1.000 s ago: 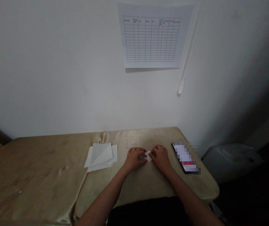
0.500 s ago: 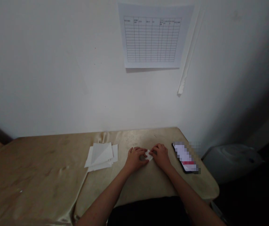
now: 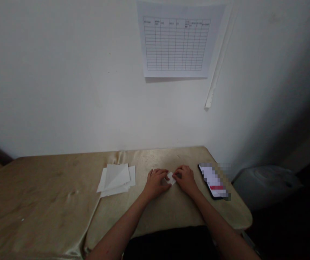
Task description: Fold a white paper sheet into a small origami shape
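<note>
A gold-covered table point(image 3: 49, 195) stands against a dim white wall point(image 3: 49, 79).

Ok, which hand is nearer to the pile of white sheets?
Left. The left hand is to the right of the pile of white sheets, apart from it; the right hand is farther right, beyond the small white paper between the hands.
</note>
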The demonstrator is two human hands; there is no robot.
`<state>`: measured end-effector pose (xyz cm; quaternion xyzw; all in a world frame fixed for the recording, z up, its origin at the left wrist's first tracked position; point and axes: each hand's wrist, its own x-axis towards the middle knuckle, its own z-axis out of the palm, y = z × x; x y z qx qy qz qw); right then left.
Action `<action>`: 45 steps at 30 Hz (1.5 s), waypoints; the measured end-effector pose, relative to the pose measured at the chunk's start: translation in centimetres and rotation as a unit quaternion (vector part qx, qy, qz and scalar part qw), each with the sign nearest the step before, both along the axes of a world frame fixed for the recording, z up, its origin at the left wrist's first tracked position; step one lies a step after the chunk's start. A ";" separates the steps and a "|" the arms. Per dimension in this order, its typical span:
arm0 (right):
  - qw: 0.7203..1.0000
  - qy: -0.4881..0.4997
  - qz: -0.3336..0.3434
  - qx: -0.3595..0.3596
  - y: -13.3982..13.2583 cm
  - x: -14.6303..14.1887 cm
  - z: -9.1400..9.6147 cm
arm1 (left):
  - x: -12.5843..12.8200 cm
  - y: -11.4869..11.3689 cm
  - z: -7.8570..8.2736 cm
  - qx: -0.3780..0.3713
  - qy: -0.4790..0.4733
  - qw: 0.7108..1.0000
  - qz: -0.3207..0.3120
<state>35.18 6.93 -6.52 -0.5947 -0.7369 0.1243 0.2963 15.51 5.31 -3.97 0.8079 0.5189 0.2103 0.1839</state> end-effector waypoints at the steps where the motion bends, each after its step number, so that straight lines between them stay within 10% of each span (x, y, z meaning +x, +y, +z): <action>1: 1.000 -0.005 0.000 0.004 -0.1 -0.1 0.1 | 0.0 0.0 0.0 0.002 0.001 1.000 0.000; 45: 0.999 -0.026 0.031 -0.014 -0.5 0.4 0.2 | -0.3 0.1 -0.5 0.051 0.039 0.998 0.011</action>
